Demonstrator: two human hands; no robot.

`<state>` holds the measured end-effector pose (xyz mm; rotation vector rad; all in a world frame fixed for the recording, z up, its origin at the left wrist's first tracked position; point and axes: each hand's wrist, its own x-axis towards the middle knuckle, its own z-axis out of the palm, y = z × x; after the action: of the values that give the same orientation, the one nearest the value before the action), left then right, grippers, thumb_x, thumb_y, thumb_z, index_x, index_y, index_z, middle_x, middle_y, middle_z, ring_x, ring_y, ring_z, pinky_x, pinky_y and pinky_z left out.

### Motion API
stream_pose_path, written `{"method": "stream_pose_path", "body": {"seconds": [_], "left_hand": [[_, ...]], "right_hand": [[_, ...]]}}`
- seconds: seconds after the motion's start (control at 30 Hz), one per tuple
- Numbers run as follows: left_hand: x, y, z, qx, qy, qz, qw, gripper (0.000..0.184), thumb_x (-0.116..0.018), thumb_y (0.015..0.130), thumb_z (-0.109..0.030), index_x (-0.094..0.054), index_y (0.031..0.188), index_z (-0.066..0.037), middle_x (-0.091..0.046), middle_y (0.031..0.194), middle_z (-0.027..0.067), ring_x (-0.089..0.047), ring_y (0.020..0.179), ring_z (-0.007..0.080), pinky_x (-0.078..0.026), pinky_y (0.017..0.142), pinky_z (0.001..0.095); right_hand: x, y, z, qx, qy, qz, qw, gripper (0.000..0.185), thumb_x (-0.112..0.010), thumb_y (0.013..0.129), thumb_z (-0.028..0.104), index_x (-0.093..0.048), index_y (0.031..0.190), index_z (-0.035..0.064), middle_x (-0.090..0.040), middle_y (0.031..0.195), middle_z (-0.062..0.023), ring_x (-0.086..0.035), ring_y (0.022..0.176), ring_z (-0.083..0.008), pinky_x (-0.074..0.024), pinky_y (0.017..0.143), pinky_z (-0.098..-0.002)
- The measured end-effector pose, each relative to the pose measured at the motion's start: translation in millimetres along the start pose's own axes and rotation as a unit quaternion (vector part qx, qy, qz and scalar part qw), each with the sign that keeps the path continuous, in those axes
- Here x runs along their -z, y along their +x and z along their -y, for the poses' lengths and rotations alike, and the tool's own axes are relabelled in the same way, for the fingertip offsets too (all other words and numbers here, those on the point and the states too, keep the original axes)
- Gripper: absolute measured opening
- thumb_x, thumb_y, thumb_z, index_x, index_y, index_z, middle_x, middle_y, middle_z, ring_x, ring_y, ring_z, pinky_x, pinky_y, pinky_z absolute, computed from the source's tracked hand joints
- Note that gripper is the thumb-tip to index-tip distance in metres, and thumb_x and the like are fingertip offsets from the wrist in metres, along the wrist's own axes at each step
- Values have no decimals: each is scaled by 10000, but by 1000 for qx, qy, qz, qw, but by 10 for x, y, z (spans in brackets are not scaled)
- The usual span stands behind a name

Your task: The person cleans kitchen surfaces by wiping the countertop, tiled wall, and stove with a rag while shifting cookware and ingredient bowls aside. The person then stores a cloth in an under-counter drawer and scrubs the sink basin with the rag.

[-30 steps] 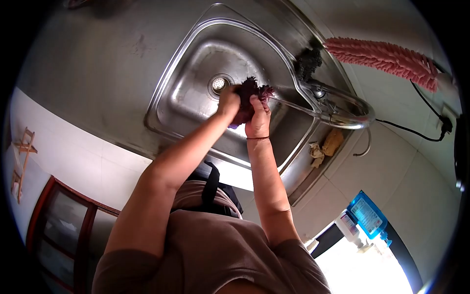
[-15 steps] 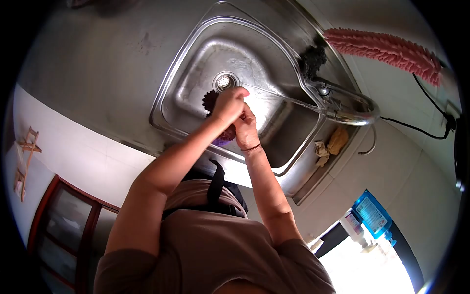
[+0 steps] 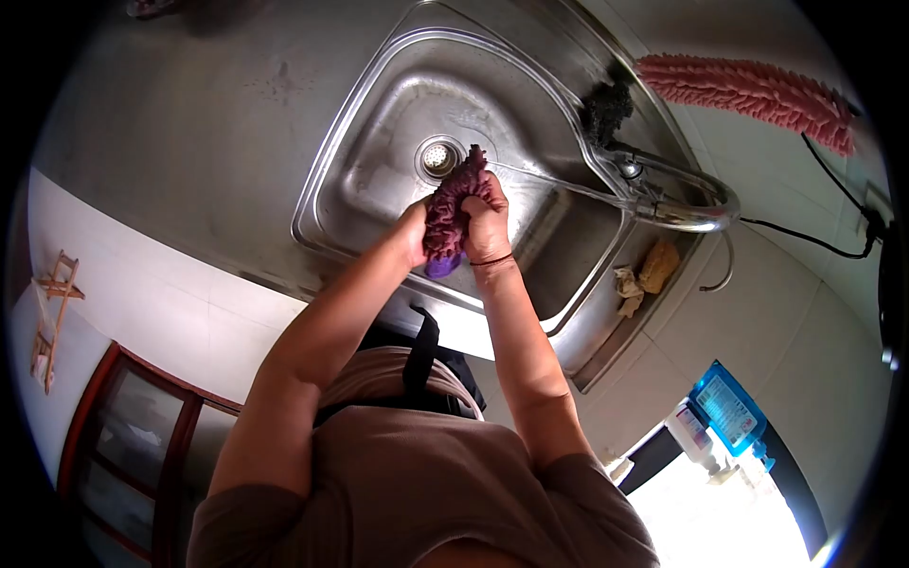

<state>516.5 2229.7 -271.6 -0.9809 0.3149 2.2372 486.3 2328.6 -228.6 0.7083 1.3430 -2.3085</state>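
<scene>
A dark maroon, shaggy cloth [image 3: 451, 216] with a purple patch at its lower end hangs bunched over the steel sink [image 3: 379, 142], near the drain [image 3: 437, 157]. My left hand [image 3: 415, 232] holds its left side, the fingers mostly hidden behind it. On the right side my right hand [image 3: 487, 220] is closed round the cloth, thumb across its front. Water runs in a thin stream [image 3: 554, 182] from the faucet [image 3: 696, 216] toward the cloth and my right hand.
Behind the sink lie a black scrubber [image 3: 606, 112] and a pink fluffy duster [image 3: 748, 95]. A yellowish sponge [image 3: 659, 266] and a crumpled scrap [image 3: 628, 291] rest on the right ledge. Blue [image 3: 729, 407] and white bottles [image 3: 691, 431] stand at lower right.
My hands have drawn apart from their overlapped position to opposite sides of the cloth. The cloth, earlier mostly covered by my left hand, now shows lengthwise between them.
</scene>
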Motion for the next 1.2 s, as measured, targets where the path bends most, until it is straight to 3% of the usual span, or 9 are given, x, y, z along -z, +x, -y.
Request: {"method": "stream_pose_path", "body": {"seconds": [0.1,0.23,0.33,0.6,0.63,0.67,0.73,0.87,1.2], "left_hand": [[-80,-104,94,14,-14,-62,998,320,-394,913,-299,-560,1032,-52,-626,954,93,-617,857,210,-510,777,378],[15,-36,132,77,-63,-39,994,319,-382,913,-308,-564,1023,-70,-581,1079,103,-559,997,229,-458,863,407],[153,98,192,56,-209,217,952,317,-377,912,-292,-564,1028,-64,-560,1118,107,-526,1045,232,-417,920,409],[98,132,176,100,51,-70,991,517,-402,894,-329,-336,1303,-20,-319,1352,211,-274,1274,368,-161,1057,529],[80,130,201,83,58,-177,979,572,-441,878,-333,-280,1331,-24,-280,1366,226,-271,1274,374,-149,1054,538],[65,120,217,62,65,-281,955,639,-479,862,-337,-224,1359,-27,-241,1380,241,-268,1275,380,-137,1050,546],[54,39,231,49,118,-233,964,704,-513,849,-306,-140,1379,-30,-186,1396,249,-273,1274,379,-146,1041,554],[-386,-146,361,39,172,-148,973,455,-500,844,-206,-373,1214,26,-452,1217,222,-445,1148,321,-310,1003,461],[-2652,-576,1661,189,266,260,909,387,-454,877,-186,-468,1176,60,-517,1191,218,-499,1119,297,-388,970,383]], "right_hand": [[109,-3,-179,208,-375,53,902,327,-405,657,-126,-559,884,54,-596,810,-68,-578,697,-218,-478,667,-276],[125,-146,-78,369,-662,146,636,196,-583,624,50,-597,803,126,-558,837,-64,-567,754,-260,-500,616,-370],[212,-197,12,380,-707,185,568,159,-600,629,106,-604,782,148,-550,858,-29,-548,815,-227,-497,626,-337],[1051,-251,-207,337,-846,168,377,264,-512,762,160,-583,1017,160,-566,970,-9,-508,985,-187,-436,848,-298],[1056,-369,-217,228,-862,184,413,332,-464,818,149,-530,1143,135,-565,1102,-47,-524,1057,-199,-449,861,-308],[1043,-400,-217,-81,-876,217,423,349,-441,846,143,-505,1187,100,-564,1145,-103,-552,1065,-235,-475,836,-347],[1292,-549,-421,-69,-857,185,476,318,-450,802,73,-528,1110,61,-602,1029,-179,-602,949,-275,-493,788,-392],[1376,-946,-16,92,-742,56,662,317,-445,793,58,-547,1092,53,-597,1043,-150,-579,963,-295,-465,829,-380],[1845,-2676,1959,537,-268,-405,689,225,-476,803,-116,-558,975,4,-585,890,-90,-597,810,-163,-470,724,-245]]}}
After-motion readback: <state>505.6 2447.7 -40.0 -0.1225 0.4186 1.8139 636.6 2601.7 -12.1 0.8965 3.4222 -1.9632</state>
